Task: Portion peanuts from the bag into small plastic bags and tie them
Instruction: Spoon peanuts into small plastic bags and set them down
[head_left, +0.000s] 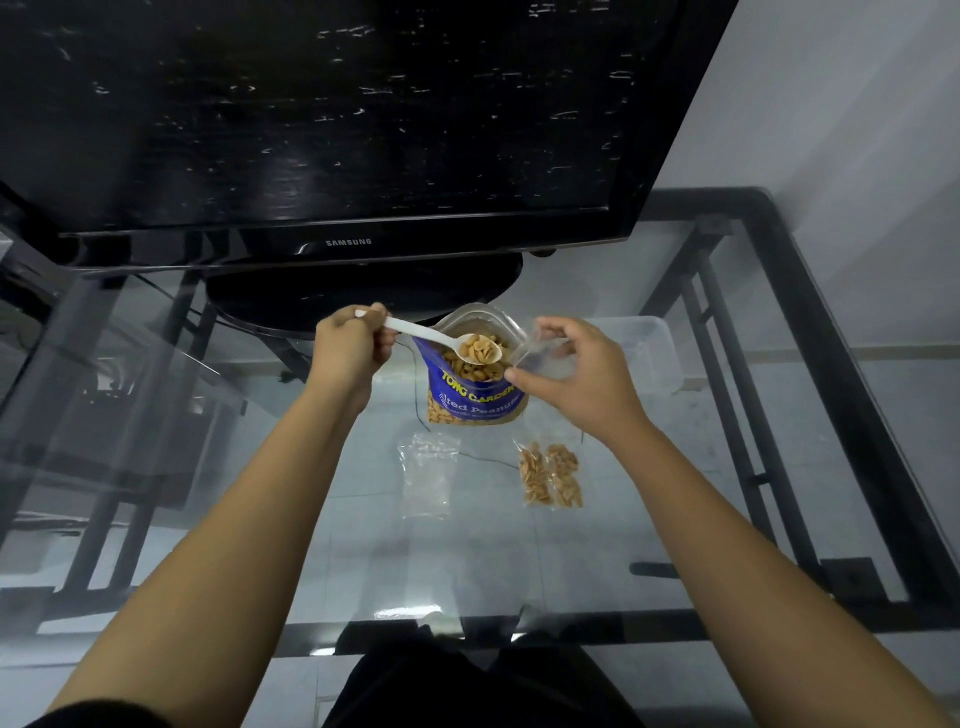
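Near you: filled bags (551, 475) and empty bags (427, 480) on surface (467, 561).
Left hand (349, 347): fingers gripping spoon (470, 349), loaded over peanut bag (470, 387).
Right hand (576, 371): fingers pinching small bag (543, 358) open.
Left: fill, tie.

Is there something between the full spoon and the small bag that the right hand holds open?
Nothing visible. The spoon, in the left hand, hangs over the open peanut bag; the small bag, in the right hand, waits just right of it.
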